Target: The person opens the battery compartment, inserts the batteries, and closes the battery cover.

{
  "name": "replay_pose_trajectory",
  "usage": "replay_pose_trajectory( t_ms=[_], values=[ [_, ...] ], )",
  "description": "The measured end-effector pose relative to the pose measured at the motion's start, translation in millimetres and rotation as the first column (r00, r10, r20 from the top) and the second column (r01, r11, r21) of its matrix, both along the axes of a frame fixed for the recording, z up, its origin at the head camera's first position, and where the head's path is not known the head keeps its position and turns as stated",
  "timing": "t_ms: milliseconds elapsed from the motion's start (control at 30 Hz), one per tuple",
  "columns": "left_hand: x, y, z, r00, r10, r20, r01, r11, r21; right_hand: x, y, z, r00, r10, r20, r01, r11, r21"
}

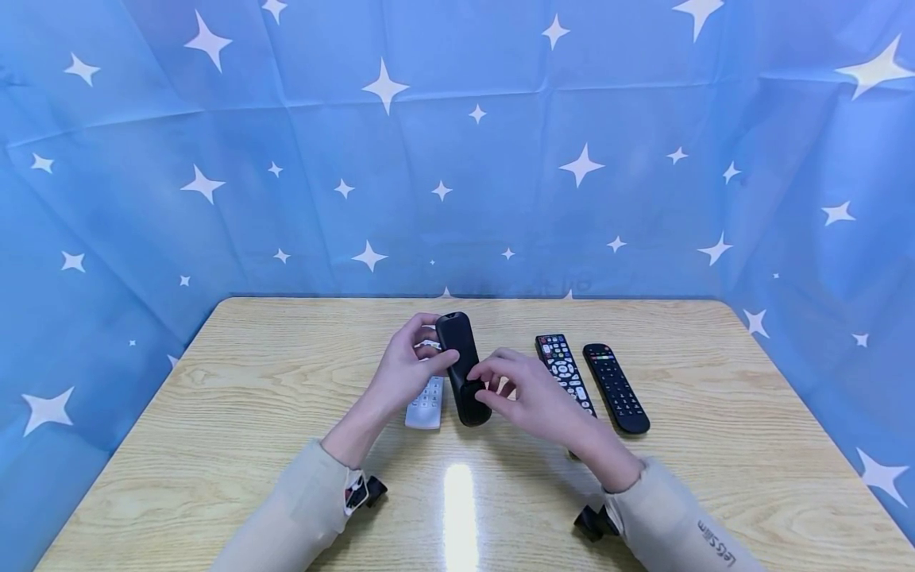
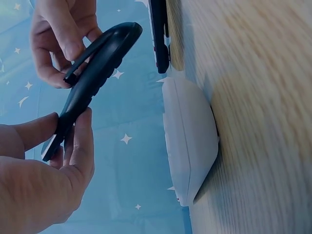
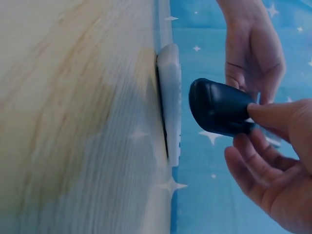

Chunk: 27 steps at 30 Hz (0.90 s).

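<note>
My left hand holds a black remote control by its upper end, tilted above the table with its back turned up. At the lower end, my right hand pinches the battery cover between thumb and fingers. In the left wrist view one end of that cover stands off the remote's body, while its other end still meets it. A white remote lies on the table behind the held one, partly hidden by it and the left hand.
To the right lie a black remote with white buttons, partly covered by my right hand, and another black remote. All rest on a light wooden table. Behind it hangs a blue cloth with white stars.
</note>
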<state>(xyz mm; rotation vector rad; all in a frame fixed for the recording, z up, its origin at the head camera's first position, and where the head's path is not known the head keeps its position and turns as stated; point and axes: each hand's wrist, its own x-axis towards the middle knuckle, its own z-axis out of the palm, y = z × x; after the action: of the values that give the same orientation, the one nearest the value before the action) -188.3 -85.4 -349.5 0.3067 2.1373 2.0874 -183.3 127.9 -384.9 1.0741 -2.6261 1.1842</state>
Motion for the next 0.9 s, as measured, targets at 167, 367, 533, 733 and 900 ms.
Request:
replay_pose_trajectory(
  t_ms=[167,367,533,733,900],
  values=[
    [0.8,1,0.5,1.000,0.010,-0.002,-0.010,1.000,0.002,1.4,-2,-0.9,0.998,-0.060,0.020,0.060,0.998,-0.035],
    [1.0,1,0.4,0.999,0.029,-0.019,-0.029,1.000,0.010,1.6,-3,-0.9,0.977,-0.098,0.190,0.113,0.991,-0.072],
    [0.6,2,-0.5,0.999,0.036,-0.026,-0.035,0.999,0.009,1.1,-4,-2.4,0.971,-0.073,0.229,0.092,0.993,-0.073],
    [-11.3,2,-20.8,0.999,0.039,-0.014,-0.038,0.999,0.029,0.2,-3,-3.8,0.966,-0.063,0.252,0.087,0.992,-0.086],
    [-14.1,3,-28.0,0.998,0.049,-0.043,-0.047,0.998,0.036,-1.3,-3,-5.3,0.970,-0.075,0.231,0.096,0.992,-0.081]
  ],
)
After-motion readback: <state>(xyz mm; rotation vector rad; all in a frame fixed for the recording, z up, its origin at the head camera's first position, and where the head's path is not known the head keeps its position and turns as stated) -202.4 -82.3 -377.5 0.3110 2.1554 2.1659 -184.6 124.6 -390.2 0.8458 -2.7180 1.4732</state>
